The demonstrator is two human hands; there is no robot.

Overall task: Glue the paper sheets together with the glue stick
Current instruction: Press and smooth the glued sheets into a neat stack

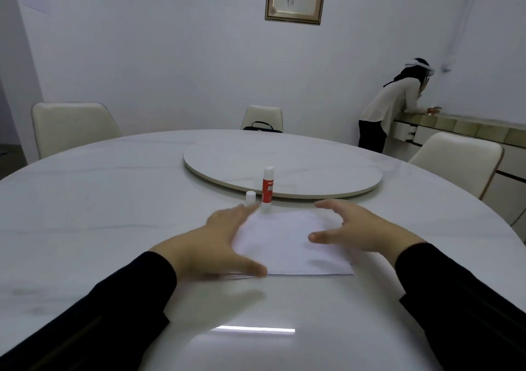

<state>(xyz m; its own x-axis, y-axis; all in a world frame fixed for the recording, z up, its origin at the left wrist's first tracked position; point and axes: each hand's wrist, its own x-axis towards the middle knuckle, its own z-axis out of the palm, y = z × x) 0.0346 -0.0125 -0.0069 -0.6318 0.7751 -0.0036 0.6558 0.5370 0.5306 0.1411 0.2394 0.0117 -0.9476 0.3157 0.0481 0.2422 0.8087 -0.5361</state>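
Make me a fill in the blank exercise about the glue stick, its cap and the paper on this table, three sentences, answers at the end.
1. The glue stick stands ____ on the table, beyond the paper sheets.
2. Its white cap is ____ the stick and stands beside it.
3. The left hand and the right hand are on opposite sides of the ____.

Missing words: upright; off; paper sheets

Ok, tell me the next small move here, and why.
Probably press both hands down to square the paper sheets. The left hand and right hand flank them, open and holding nothing, while the glue stick stands upright beyond the sheets, with its cap off beside it.
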